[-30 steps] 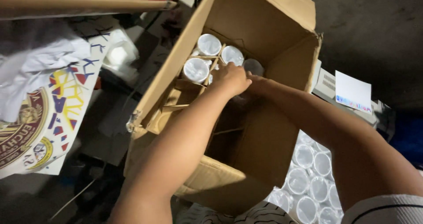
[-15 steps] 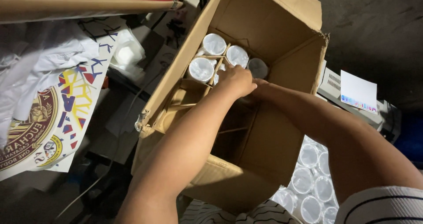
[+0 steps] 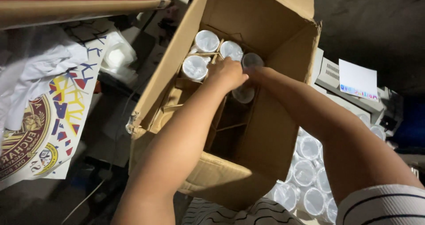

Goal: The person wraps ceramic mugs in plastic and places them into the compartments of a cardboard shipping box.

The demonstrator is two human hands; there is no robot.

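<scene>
A: Reaching into the box (image 3: 270,132), both hands meet over the divider (image 3: 221,118). Left hand (image 3: 228,72) is curled, knuckles up, at the cup (image 3: 244,93) in the middle row. Right hand (image 3: 256,72) is mostly hidden behind the left; its grip cannot be told.

B: Cup position?

A: Standing in a cell, just beside three wrapped cups (image 3: 207,41) at the far end. Long axis runs down into the box; which end faces up cannot be told through the plastic film.

B: Is the left hand gripping it?

A: Fingers close near its rim; contact itself is hidden.

B: Handling note?

A: Judged best kept straight along the cell, no tilting against the cardboard walls, the film being slippery. More wrapped cups (image 3: 305,172) lie outside, lower right.
</scene>
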